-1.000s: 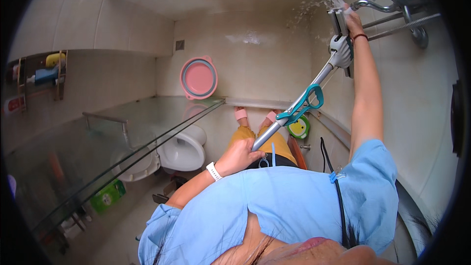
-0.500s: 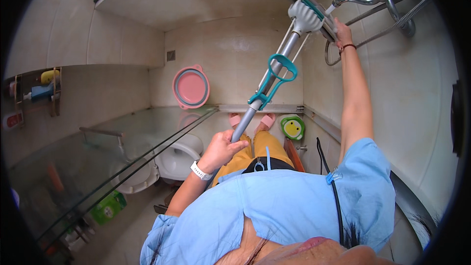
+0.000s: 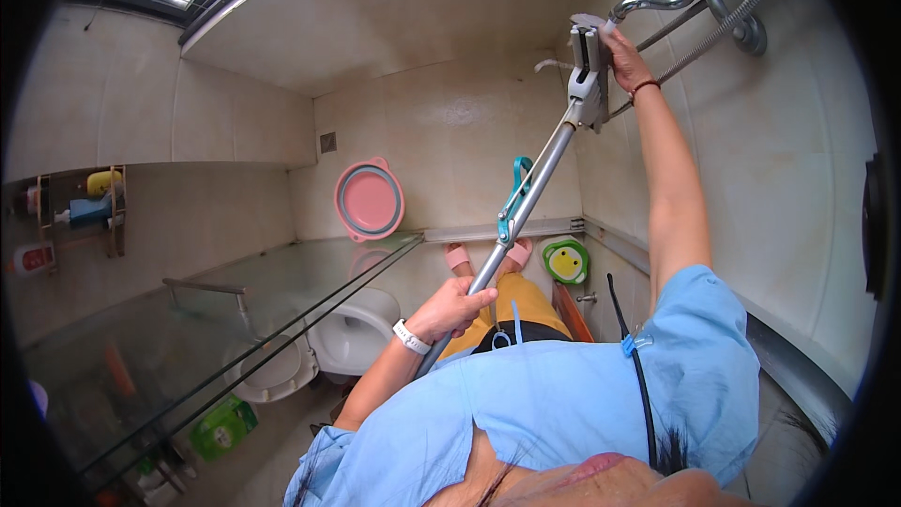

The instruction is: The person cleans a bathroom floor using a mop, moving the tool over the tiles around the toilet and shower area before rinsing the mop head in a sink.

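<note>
A sponge mop (image 3: 540,178) with a grey metal pole and a teal pull lever slants up from my waist to the tap. My left hand (image 3: 455,308) is closed round the lower pole. At the far end, the mop head (image 3: 584,75) is turned edge-on beneath the spout of a chrome tap (image 3: 652,2). Against that head's right side lies my right hand (image 3: 624,58), gripping it near the spout tip; some of its fingers are hidden behind the head. A pale streak at the head's left may be water, though I cannot tell.
A pink basin (image 3: 370,199) is at the far wall. Glass panels (image 3: 282,314) cross the left side, with a toilet (image 3: 352,329) beyond. A green stool (image 3: 566,261) stands by my feet. Along the right wall runs a metal shower hose (image 3: 723,30). Bottles fill a rack (image 3: 84,211).
The mop has rotated about its pole, so its head now shows edge-on and the teal lever faces left. Both hands keep their hold; the right has shifted slightly left in view.
</note>
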Available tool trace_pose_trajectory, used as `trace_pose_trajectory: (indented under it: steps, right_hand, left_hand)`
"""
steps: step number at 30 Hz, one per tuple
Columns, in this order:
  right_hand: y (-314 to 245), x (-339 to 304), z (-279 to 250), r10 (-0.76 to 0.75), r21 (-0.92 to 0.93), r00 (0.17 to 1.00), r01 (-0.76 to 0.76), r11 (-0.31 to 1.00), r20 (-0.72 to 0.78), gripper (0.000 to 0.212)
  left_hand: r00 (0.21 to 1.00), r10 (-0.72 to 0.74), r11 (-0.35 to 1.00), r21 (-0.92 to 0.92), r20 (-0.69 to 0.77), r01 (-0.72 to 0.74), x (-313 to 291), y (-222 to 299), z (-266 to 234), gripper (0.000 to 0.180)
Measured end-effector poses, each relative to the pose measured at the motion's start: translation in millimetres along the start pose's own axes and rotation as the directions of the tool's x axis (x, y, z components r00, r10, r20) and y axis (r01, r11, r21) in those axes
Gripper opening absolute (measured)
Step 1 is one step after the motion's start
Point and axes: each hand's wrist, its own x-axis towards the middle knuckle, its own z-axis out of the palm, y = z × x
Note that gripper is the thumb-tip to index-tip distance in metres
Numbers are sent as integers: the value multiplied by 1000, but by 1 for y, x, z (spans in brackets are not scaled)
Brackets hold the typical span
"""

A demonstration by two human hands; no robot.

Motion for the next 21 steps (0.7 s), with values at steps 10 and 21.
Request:
trace_pose_trajectory:
  steps: [10, 21]
  right_hand:
    - [43, 34, -39, -66, -179, 946, 9, 984, -316, 40]
    - [95, -65, -83, 290, 415, 933, -182, 891, -214, 59]
  left_hand:
    - [999, -20, 996, 84, 50, 16, -15, 15, 10, 36]
    - [996, -22, 987, -154, 89, 35, 5, -5, 9, 31]
